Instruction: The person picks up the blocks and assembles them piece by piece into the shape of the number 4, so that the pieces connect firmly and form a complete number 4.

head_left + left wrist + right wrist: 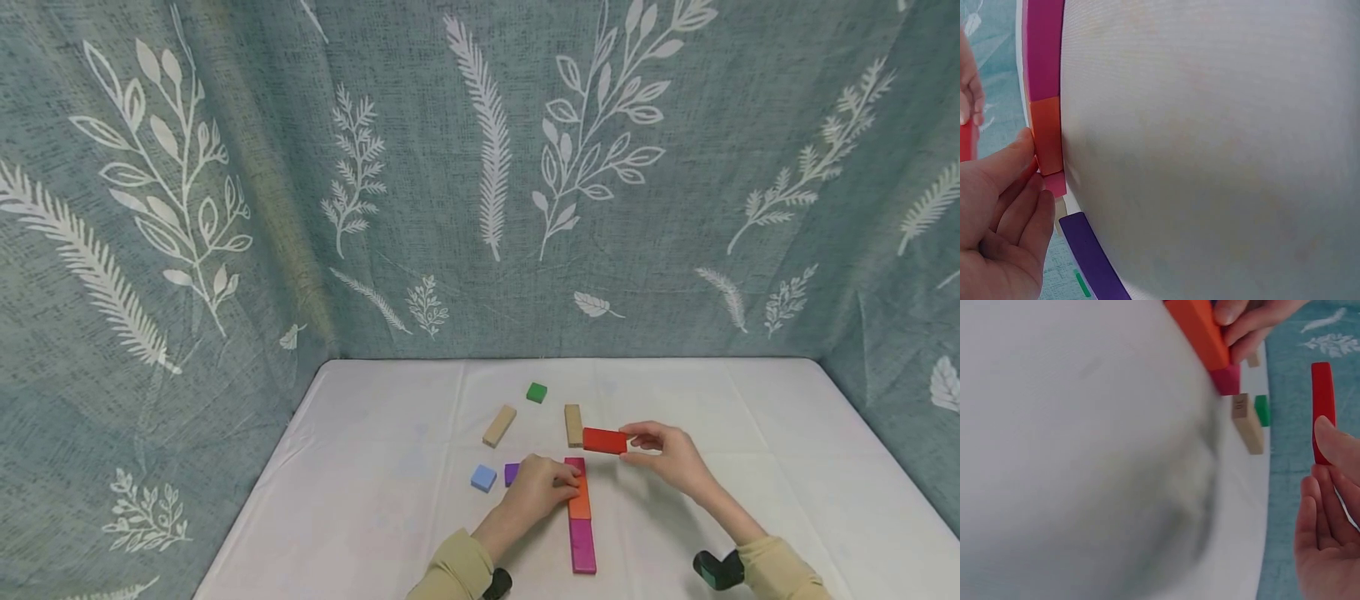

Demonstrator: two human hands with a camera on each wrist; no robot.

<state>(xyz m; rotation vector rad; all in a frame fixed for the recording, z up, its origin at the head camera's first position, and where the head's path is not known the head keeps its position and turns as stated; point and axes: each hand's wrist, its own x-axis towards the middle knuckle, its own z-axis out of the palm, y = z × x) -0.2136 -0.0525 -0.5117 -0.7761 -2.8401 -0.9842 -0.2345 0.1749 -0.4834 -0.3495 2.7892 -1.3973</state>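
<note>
My right hand (671, 458) pinches a red wooden block (604, 441) by its right end, with the thumb (1334, 440) on one side. That block is held up above the white table. My left hand (536, 487) has its bent fingers and thumb at an orange block (580, 502), the middle one of a row laid end to end. A crimson-pink block (574, 462) forms the row's far end, close to those fingertips, and a magenta block (582, 546) its near end. Partly behind the left hand lies a purple block (1094, 256).
Two plain wooden blocks, one on the left (499, 426) and one on the right (573, 426), lie beyond the hands. Farther back is a small green block (536, 392); a light blue block (483, 477) sits left of the purple one. Patterned curtain (480, 167) surrounds the white table (390, 442).
</note>
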